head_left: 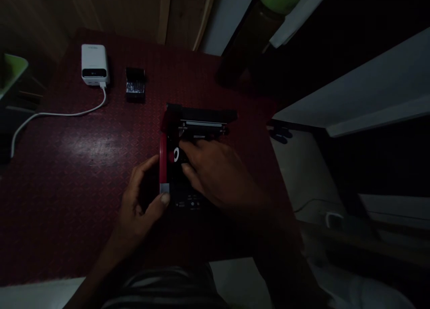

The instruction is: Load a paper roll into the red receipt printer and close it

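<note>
In front of me on the table lies a black and red device (163, 161) that looks like a small printer, its black lid (204, 114) raised at the far side. My left hand (143, 201) steadies its left side, thumb on the grey corner and fingers against the red edge. Inside the open body, my right hand (215, 170) pinches a dark roll-like part with a white ring (176, 155) on its left end. Much of that part is hidden under my right fingers. Small buttons (192, 203) show on the device's near edge.
A white power bank (94, 60) with a white cable (67, 114) lies at the back left of the dark red table (83, 174). Beside it sits a small black object with a shiny face (135, 87). A green-capped bottle (280, 0) stands at the back right. The light is dim.
</note>
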A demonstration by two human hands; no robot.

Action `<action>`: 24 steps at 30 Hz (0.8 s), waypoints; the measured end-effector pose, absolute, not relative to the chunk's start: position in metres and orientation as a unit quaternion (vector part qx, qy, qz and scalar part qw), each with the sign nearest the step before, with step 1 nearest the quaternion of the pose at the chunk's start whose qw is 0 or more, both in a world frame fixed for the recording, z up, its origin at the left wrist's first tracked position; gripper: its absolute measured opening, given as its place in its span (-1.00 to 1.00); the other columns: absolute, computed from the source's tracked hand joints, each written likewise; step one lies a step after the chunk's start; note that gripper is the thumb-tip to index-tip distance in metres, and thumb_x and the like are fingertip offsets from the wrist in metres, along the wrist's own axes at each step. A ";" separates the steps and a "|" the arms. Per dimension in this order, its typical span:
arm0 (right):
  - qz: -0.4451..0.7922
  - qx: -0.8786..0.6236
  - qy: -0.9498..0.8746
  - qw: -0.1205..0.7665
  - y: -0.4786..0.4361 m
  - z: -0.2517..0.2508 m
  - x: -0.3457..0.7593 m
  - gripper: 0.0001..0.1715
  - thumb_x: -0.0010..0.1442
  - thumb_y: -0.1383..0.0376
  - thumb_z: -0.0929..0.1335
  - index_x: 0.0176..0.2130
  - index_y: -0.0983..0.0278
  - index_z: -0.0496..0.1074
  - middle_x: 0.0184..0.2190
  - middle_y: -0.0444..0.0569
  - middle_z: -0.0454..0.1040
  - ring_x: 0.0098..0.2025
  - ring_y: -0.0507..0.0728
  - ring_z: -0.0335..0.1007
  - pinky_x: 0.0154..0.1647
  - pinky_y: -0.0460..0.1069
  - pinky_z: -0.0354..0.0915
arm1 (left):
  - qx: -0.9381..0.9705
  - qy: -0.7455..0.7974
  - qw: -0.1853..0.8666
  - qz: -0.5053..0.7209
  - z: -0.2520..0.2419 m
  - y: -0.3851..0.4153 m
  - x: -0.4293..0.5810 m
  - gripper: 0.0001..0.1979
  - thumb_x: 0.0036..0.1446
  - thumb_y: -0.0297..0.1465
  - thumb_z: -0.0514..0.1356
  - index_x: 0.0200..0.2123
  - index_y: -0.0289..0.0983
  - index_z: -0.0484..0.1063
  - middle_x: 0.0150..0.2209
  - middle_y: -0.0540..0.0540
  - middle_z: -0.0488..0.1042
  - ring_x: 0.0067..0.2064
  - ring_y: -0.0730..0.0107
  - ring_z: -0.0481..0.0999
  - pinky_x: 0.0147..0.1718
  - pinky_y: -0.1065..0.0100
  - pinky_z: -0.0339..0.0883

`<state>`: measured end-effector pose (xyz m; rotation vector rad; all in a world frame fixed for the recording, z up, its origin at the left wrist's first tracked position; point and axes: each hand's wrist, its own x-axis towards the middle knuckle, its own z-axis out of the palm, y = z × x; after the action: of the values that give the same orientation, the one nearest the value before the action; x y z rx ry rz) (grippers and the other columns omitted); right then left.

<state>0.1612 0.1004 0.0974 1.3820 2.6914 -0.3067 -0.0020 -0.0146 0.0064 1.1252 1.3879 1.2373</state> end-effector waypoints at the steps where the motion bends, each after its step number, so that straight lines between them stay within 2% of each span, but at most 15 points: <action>1: -0.102 0.452 0.886 0.018 0.095 0.099 0.167 -0.61 0.34 0.50 0.48 0.12 0.26 0.61 -0.07 0.10 0.75 -0.06 0.31 0.73 -0.06 0.11 0.54 | 0.455 0.565 0.468 0.504 0.007 -0.015 -0.002 -0.36 0.43 -0.11 0.37 0.50 -0.02 0.41 0.46 -0.15 0.47 0.48 -0.11 0.45 0.45 -0.02 0.35; 4: -0.118 0.431 0.884 -0.138 0.077 0.105 0.195 -0.74 0.34 0.46 0.47 -0.01 0.22 0.61 -0.13 -0.02 0.74 -0.12 0.21 0.70 -0.07 0.06 0.55 | 0.439 0.577 0.479 0.494 0.012 -0.015 0.000 -0.35 0.43 -0.09 0.37 0.49 -0.01 0.41 0.46 -0.13 0.47 0.49 -0.11 0.44 0.43 -0.01 0.37; 8: -0.161 0.477 0.786 -0.360 0.074 0.108 0.240 -0.71 0.32 0.37 0.54 0.00 0.07 0.63 -0.11 -0.16 0.74 -0.12 0.20 0.70 -0.07 0.08 0.57 | 0.421 0.595 0.488 0.481 0.016 -0.014 0.001 -0.30 0.38 -0.02 0.39 0.50 -0.02 0.41 0.47 -0.13 0.48 0.49 -0.15 0.45 0.41 -0.01 0.42; 11: -0.201 0.532 0.671 -0.475 0.098 0.088 0.265 -0.72 0.20 0.28 0.62 -0.09 0.02 0.66 -0.14 -0.17 0.74 -0.08 0.23 0.68 -0.04 0.14 0.57 | 0.427 0.600 0.475 0.482 0.014 -0.014 0.000 -0.29 0.36 0.01 0.39 0.48 -0.02 0.43 0.46 -0.11 0.50 0.49 -0.15 0.45 0.36 0.03 0.48; 13: -0.259 0.533 0.618 -0.517 0.119 0.063 0.273 -0.69 0.12 0.21 0.64 -0.12 0.07 0.65 -0.16 -0.15 0.73 -0.09 0.22 0.68 -0.04 0.13 0.57 | 0.429 0.604 0.471 0.479 0.011 -0.014 -0.001 -0.30 0.35 0.02 0.40 0.48 0.03 0.44 0.46 -0.07 0.51 0.48 -0.14 0.46 0.32 0.05 0.50; 15: -0.308 0.539 0.604 -0.501 0.135 0.035 0.277 -0.66 0.07 0.19 0.63 -0.13 0.12 0.64 -0.16 -0.14 0.73 -0.07 0.22 0.68 -0.03 0.13 0.55 | 0.430 0.607 0.466 0.479 0.008 -0.015 -0.002 -0.33 0.36 0.01 0.39 0.47 0.08 0.45 0.46 -0.02 0.51 0.47 -0.12 0.47 0.31 0.07 0.51; 19: -0.374 0.535 0.646 -0.395 0.144 -0.007 0.275 -0.74 0.16 0.18 0.56 -0.13 0.15 0.63 -0.15 -0.10 0.72 -0.08 0.21 0.64 -0.01 0.13 0.51 | 0.429 0.600 0.468 0.487 0.009 -0.014 -0.001 -0.37 0.37 -0.02 0.39 0.46 0.12 0.48 0.46 0.02 0.50 0.45 -0.12 0.50 0.26 0.09 0.55; 24: -0.384 0.530 0.662 -0.366 0.142 -0.020 0.274 -0.74 0.17 0.21 0.54 -0.10 0.16 0.63 -0.12 -0.08 0.71 -0.08 0.21 0.62 0.01 0.15 0.50 | 0.409 0.612 0.468 0.490 0.017 -0.014 0.004 -0.37 0.34 -0.01 0.42 0.43 0.09 0.51 0.43 0.01 0.54 0.44 -0.12 0.51 0.25 0.10 0.56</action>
<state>0.2737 0.1420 -0.0201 2.2147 2.7681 -1.6042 0.0038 -0.0139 0.0169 1.0022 1.5001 1.2026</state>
